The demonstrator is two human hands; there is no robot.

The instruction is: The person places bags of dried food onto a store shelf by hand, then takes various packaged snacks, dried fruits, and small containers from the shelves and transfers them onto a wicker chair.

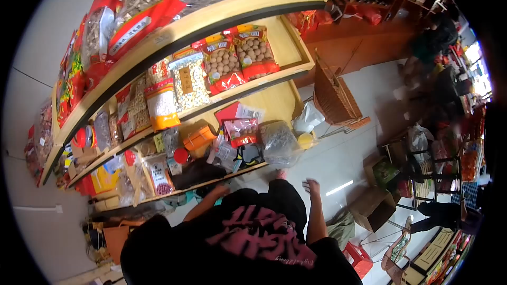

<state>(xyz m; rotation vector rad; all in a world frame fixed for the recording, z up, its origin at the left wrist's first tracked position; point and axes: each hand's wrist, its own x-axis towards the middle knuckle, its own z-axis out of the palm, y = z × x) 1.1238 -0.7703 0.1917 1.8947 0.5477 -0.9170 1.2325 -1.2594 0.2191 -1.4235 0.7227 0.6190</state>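
Likely between grasps: right hand (312, 187) released, fingers spread; left hand (219, 190) near low shelf (277, 100), grip unclear; picking needs closer reach.

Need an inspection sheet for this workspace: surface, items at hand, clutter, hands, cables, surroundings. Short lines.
Surface: tiered wooden shelf; filled bags stand on the middle tier.
Items at hand: dark bundle on the lower tier, nearest the left hand; clear plastic bag at that tier's end.
Clutter: red-lidded container, orange item and mixed packets on the lower tier.
Hands: left by the lower shelf edge, grip unclear; right hand open above the floor, holding nothing visible.
Cables: thin dark line on the wall, possibly a cable.
Surroundings: brown woven item beyond the shelf; open cardboard box on the floor.
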